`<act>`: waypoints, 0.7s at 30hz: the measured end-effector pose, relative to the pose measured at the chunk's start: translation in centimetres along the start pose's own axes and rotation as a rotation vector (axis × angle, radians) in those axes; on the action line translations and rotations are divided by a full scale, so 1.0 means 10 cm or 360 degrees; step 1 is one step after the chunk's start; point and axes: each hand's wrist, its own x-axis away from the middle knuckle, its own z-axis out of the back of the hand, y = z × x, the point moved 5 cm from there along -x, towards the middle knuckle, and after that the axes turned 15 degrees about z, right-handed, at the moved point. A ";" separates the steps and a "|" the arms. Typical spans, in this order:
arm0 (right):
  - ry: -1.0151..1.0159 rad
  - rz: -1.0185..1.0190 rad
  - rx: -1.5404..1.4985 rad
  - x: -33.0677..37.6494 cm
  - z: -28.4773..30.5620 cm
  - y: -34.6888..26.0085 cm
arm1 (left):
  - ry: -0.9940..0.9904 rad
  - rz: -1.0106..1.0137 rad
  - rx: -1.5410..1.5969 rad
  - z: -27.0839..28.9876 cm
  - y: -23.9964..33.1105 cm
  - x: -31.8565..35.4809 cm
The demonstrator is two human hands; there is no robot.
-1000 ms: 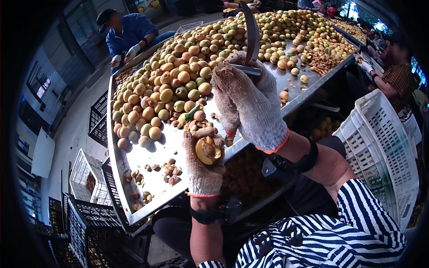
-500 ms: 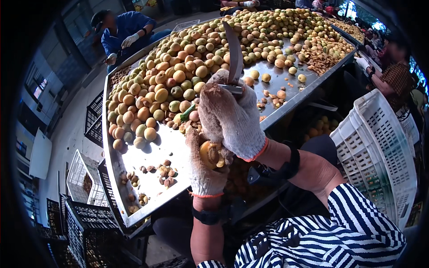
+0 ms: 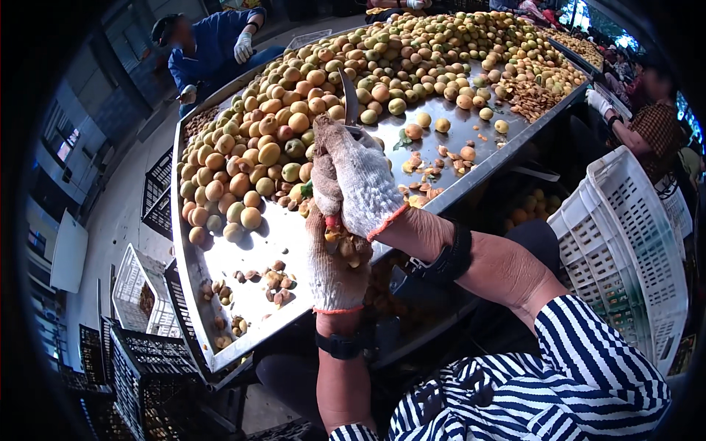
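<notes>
Gloved and pressed together, both hands meet just over the near edge of the metal table. Nearest the body, the left hand [image 3: 334, 275] curls upward around a piece of orange-yellow fruit [image 3: 354, 259], largely hidden; how firmly its fingers grip is unclear. Directly above and touching lies the right hand [image 3: 353, 173], a tight fist about a curved knife [image 3: 351, 103]. Its long axis runs away from the person, blade rising beyond the fist with the tip leaning slightly left, so the fruit sits on the body side, under the fist's heel. A small red tip pokes out there, perhaps the handle's end.

Left of the hands, brown stones [image 3: 278, 279] lie on the bright metal table [image 3: 254, 310]; to the right are cut pieces [image 3: 416, 159]. A white crate [image 3: 621, 220] leans at the person's right. Farther off rises the heap of whole fruit [image 3: 268, 153], and beyond its left side sits a co-worker in blue [image 3: 195, 72].
</notes>
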 end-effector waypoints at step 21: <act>-0.1806 0.1379 0.1983 0.66 0.21 -0.23 | -0.0112 -0.0422 -0.0246 0.14 0.17 -0.10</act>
